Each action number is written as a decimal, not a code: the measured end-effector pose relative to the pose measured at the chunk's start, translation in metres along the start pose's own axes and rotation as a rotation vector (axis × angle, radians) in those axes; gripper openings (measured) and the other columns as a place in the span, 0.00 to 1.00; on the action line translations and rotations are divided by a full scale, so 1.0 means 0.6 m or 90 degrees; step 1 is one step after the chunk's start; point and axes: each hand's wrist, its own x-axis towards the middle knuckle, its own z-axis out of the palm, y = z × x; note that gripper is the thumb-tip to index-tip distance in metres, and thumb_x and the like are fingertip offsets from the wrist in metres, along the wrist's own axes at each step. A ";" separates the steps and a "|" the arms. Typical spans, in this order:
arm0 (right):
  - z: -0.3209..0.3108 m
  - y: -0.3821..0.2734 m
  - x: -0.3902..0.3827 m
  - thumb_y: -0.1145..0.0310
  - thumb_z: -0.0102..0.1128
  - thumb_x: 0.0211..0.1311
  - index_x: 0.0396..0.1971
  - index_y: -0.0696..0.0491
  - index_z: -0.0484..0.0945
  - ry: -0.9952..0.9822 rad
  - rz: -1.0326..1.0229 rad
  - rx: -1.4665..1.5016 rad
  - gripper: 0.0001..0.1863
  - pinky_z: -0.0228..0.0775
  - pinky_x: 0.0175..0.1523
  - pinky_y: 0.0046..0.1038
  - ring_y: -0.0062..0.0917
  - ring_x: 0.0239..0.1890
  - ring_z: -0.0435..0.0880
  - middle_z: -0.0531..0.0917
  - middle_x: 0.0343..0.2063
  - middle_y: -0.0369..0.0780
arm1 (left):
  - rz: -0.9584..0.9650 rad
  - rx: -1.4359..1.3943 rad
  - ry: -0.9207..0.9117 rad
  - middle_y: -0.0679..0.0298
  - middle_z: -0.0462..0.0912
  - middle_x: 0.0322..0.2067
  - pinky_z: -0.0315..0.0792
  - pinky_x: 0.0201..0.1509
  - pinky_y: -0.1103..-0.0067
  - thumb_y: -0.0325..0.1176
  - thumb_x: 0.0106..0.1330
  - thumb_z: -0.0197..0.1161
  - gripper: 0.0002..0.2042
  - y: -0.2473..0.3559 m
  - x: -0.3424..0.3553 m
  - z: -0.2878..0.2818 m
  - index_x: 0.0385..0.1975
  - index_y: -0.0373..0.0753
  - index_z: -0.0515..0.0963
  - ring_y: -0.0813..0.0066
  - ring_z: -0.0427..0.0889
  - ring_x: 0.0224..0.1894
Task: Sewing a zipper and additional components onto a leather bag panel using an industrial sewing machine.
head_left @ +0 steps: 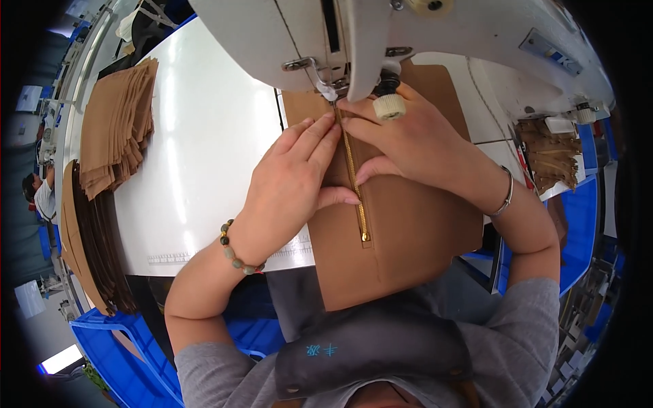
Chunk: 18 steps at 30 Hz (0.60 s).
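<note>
A brown fabric panel (415, 231) lies under the sewing machine (469, 30), its near end hanging past the table's front edge. Down its middle runs a gold-toothed zipper (352, 163), set in a narrow slot, with the metal end nearest me. My left hand (292, 170) rests flat on the panel left of the zipper, fingertips close to the needle area and thumb on the zipper's edge. On the right side, my right hand (408, 139) presses the panel with fingers stretched out, partly behind a cream knob (390, 107). The needle tip is hard to make out.
Brown fabric pieces (115, 126) are stacked on the white table (197, 136) at the left. More brown panels (85, 238) hang over its left edge. Zippers (549, 153) lie in a pile at the right. Blue bins (126, 357) stand below, and a person (44, 194) sits far left.
</note>
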 end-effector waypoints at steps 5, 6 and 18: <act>0.000 0.000 0.002 0.47 0.77 0.46 0.43 0.53 0.83 0.004 0.002 0.011 0.30 0.64 0.72 0.48 0.36 0.53 0.82 0.84 0.43 0.38 | 0.017 0.019 0.013 0.54 0.78 0.64 0.74 0.66 0.66 0.56 0.48 0.75 0.44 -0.004 0.002 -0.001 0.62 0.30 0.76 0.53 0.77 0.60; -0.001 0.000 0.002 0.47 0.77 0.46 0.42 0.53 0.82 0.003 0.005 0.009 0.29 0.64 0.72 0.48 0.36 0.53 0.82 0.84 0.43 0.38 | 0.018 0.017 0.012 0.55 0.78 0.64 0.74 0.65 0.67 0.57 0.48 0.74 0.44 -0.005 0.002 0.000 0.62 0.31 0.76 0.54 0.77 0.60; 0.000 0.005 0.004 0.45 0.76 0.46 0.40 0.53 0.81 0.000 0.013 0.009 0.29 0.65 0.71 0.48 0.38 0.49 0.83 0.84 0.38 0.41 | 0.026 0.037 0.017 0.57 0.78 0.65 0.72 0.67 0.68 0.58 0.49 0.73 0.44 -0.009 0.006 0.003 0.63 0.31 0.76 0.55 0.77 0.60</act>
